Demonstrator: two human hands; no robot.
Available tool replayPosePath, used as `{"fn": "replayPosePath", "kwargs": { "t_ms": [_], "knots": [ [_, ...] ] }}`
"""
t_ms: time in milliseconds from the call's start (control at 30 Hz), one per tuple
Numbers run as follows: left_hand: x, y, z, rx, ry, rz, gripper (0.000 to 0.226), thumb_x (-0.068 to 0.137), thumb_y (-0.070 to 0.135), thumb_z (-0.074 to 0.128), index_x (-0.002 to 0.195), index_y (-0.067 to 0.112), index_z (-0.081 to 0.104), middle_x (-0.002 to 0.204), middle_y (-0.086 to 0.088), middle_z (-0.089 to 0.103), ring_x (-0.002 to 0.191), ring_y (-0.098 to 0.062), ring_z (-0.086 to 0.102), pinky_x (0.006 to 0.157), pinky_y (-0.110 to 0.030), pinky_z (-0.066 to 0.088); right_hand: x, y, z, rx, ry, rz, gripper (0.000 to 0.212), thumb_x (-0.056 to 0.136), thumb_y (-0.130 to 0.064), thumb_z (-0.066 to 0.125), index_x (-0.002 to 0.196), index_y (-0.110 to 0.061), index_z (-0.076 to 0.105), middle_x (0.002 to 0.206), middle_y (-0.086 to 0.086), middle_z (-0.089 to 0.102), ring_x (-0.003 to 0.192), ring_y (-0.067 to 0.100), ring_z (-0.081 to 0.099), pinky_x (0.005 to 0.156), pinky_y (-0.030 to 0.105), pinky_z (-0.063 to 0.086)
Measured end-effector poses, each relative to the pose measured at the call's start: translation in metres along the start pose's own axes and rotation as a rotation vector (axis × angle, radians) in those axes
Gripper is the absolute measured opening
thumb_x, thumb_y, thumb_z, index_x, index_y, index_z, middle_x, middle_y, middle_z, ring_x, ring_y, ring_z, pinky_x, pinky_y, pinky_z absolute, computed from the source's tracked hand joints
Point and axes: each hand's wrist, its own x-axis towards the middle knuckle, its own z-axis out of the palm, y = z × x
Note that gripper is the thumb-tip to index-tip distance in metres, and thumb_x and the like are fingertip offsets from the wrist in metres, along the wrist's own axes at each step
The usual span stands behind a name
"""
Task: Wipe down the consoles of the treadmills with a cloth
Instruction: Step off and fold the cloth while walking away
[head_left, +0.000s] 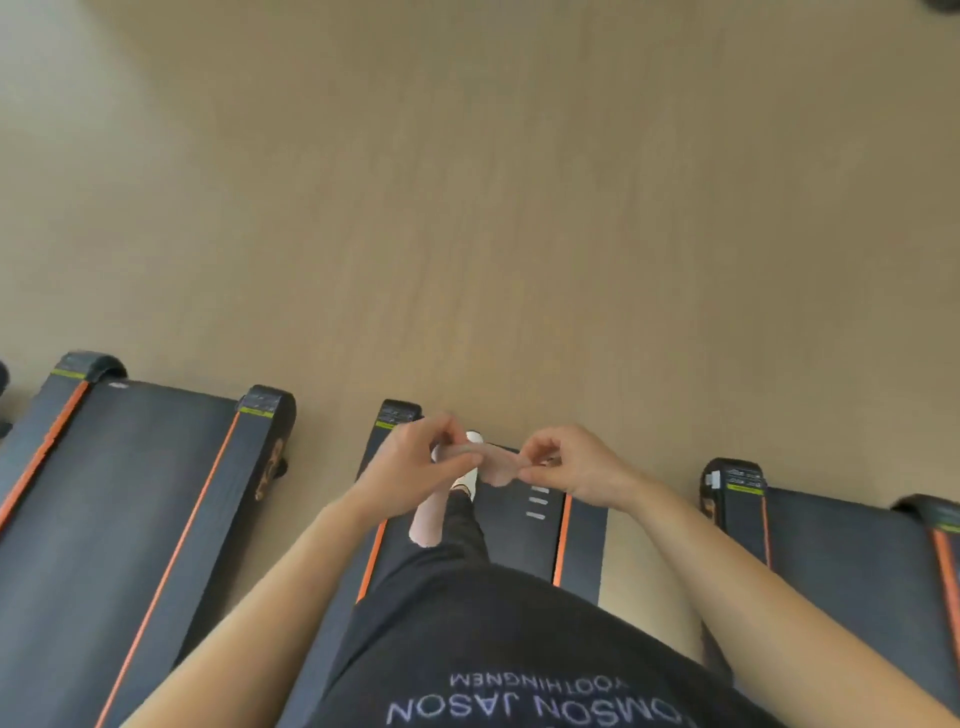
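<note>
Three treadmills; one cloth

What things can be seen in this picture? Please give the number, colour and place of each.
treadmills: three, black with orange stripes, side by side in the lower half: left treadmill, middle treadmill, right treadmill; no console in view
cloth: one, pale pink, held above the middle treadmill
floor: one, light brown wood, upper half
dark object: one, black, top right corner, cut off
shoe: one, white, on the middle treadmill
shirt: one, black with white letters, bottom centre
left hand: one, pinches the cloth's left end
right hand: one, pinches its right end
</note>
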Motion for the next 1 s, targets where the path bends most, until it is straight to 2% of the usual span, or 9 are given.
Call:
{"fn": "replayPosePath", "kwargs": {
  "t_ms": [100,200,400,467,533,633,700,833,1000],
  "knots": [
    [0.084,0.017,-0.010,0.000,-0.090,0.012,0.023,0.075,0.047,0.072,0.079,0.029,0.058,0.075,0.008,0.065,0.071,-0.012,0.058,0.069,-0.036,0.047,0.029,0.017,-0.051,0.116,0.217,0.063,0.015,0.092,-0.015,0.076,0.084,-0.025,0.068,0.083,-0.013,0.069,0.076,-0.004,0.064,0.078,0.020,0.048],
    [0.161,0.040,-0.014,0.024,-0.173,0.053,0.018,0.071,0.039,0.072,0.081,0.032,0.059,0.077,0.014,0.065,0.071,-0.003,0.057,0.069,-0.028,0.045,0.048,0.023,-0.103,0.218,0.398,0.115,0.016,0.092,-0.012,0.075,0.082,-0.022,0.067,0.081,-0.007,0.070,0.079,0.009,0.064,0.081,0.031,0.052],
    [0.309,0.090,0.000,0.194,-0.359,0.198,0.031,0.078,0.034,0.072,0.107,0.027,0.069,0.077,0.024,0.065,0.074,0.004,0.059,0.073,-0.028,0.048,0.075,0.044,-0.212,0.367,0.692,0.137,0.015,0.091,-0.006,0.074,0.082,-0.016,0.069,0.080,-0.002,0.069,0.069,0.003,0.060,0.069,0.012,0.047],
    [0.356,0.112,0.015,0.294,-0.388,0.242,0.036,0.079,0.039,0.068,0.113,0.026,0.072,0.087,0.025,0.068,0.083,0.006,0.062,0.079,-0.026,0.047,0.081,0.065,-0.247,0.417,0.764,0.145,0.015,0.091,-0.005,0.074,0.082,-0.015,0.069,0.078,-0.003,0.070,0.068,0.002,0.060,0.069,0.012,0.047],
    [0.405,0.134,0.038,0.377,-0.416,0.314,0.036,0.083,0.041,0.065,0.112,0.023,0.076,0.098,0.019,0.070,0.090,-0.003,0.064,0.083,-0.025,0.048,0.090,0.094,-0.284,0.458,0.836,0.138,0.014,0.091,-0.007,0.075,0.081,-0.016,0.069,0.077,-0.002,0.071,0.070,0.004,0.062,0.073,0.016,0.050],
    [0.485,0.156,0.091,0.462,-0.463,0.408,0.024,0.090,0.039,0.068,0.107,0.027,0.078,0.091,0.025,0.065,0.085,-0.003,0.062,0.079,-0.025,0.049,0.107,0.161,-0.336,0.547,0.947,0.143,0.012,0.091,-0.010,0.076,0.082,-0.016,0.070,0.082,0.008,0.075,0.075,0.013,0.066,0.080,0.030,0.054],
    [0.546,0.166,0.139,0.508,-0.503,0.422,0.016,0.091,0.037,0.067,0.103,0.033,0.078,0.085,0.027,0.064,0.082,0.002,0.060,0.076,-0.023,0.046,0.122,0.213,-0.372,0.585,1.013,0.133,0.011,0.092,-0.012,0.075,0.083,-0.013,0.069,0.083,0.012,0.075,0.075,0.015,0.067,0.078,0.029,0.053],
    [0.676,0.191,0.269,0.536,-0.621,0.430,0.014,0.091,0.028,0.069,0.078,0.023,0.072,0.071,0.010,0.066,0.067,-0.004,0.054,0.066,-0.027,0.042,0.157,0.346,-0.449,0.651,1.157,0.125,0.011,0.093,-0.012,0.074,0.084,-0.013,0.069,0.077,0.006,0.071,0.073,0.014,0.063,0.071,0.027,0.049],
    [0.768,0.271,0.396,0.504,-0.776,0.411,0.007,0.087,0.022,0.077,0.083,0.016,0.075,0.073,0.003,0.072,0.063,-0.002,0.055,0.059,-0.018,0.039,0.138,0.450,-0.538,0.767,1.333,0.213,0.015,0.094,-0.010,0.072,0.082,-0.018,0.067,0.078,0.009,0.065,0.073,0.020,0.057,0.066,0.029,0.046]
  ]
}}
